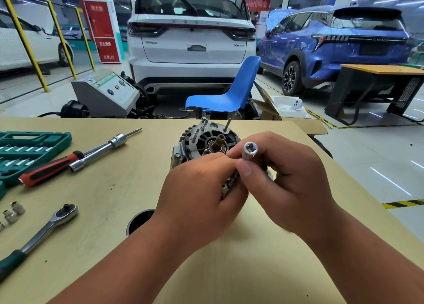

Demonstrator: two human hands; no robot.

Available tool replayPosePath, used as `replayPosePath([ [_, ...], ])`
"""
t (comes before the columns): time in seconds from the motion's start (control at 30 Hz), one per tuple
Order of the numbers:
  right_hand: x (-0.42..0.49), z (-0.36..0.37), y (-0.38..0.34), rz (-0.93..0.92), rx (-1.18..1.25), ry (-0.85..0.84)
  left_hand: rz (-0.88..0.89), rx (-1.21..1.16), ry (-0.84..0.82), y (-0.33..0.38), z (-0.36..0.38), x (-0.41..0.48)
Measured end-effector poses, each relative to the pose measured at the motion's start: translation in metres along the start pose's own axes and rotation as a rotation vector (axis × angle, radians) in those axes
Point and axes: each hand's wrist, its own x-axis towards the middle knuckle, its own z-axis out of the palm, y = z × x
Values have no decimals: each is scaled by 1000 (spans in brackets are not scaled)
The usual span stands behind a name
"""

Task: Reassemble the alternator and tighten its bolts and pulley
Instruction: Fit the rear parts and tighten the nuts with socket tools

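The alternator point(202, 140) stood on the table point(114, 188), just beyond both hands. The right hand point(291, 184) held a silver socket point(249, 152) in its grip between thumb and fingers. The left hand point(199, 193) curled beside it with fingertips meeting the socket, and I could not tell what its own grip held.

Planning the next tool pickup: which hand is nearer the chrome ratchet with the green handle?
Left. The left hand sits right of the chrome green-handled ratchet; the right hand, holding a silver socket, lies farther right, beyond the left.
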Motion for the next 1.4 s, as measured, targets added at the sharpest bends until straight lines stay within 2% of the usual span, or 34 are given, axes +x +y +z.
replayPosePath([
  [1.4,0,2,1,8,-11,-12,6,14,-4,1,-1,1],
])
